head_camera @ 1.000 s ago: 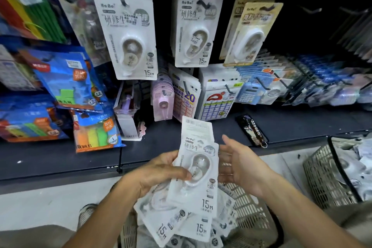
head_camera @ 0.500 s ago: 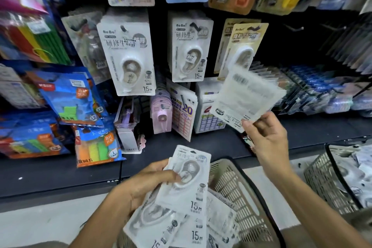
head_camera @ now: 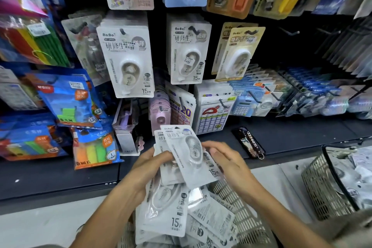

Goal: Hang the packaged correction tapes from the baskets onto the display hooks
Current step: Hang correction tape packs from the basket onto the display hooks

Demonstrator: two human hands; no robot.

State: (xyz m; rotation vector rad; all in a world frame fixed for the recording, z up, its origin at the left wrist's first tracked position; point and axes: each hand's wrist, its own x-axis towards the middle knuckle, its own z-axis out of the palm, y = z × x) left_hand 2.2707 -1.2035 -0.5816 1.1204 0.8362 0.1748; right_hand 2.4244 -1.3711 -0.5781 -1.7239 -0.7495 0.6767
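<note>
- The display hooks (head_camera: 121, 31) with hung tapes stand up and ahead of both hands, well apart from them.
- The basket (head_camera: 244, 217) sits below the hands, packs spilling over it.
- The top pack (head_camera: 188, 155) lies tilted, hang-hole end pointing up toward the hooks.
- The left hand (head_camera: 149, 167) grips the stack; the right hand (head_camera: 225, 159) holds the top pack's edge with loosely curled fingers and seems nearer the middle hook.

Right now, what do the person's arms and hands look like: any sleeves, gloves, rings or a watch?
Both forearms are bare as far as the view shows: no sleeves, gloves or watch. The left hand and right hand show no rings, though motion blur softens the fingers.
</note>
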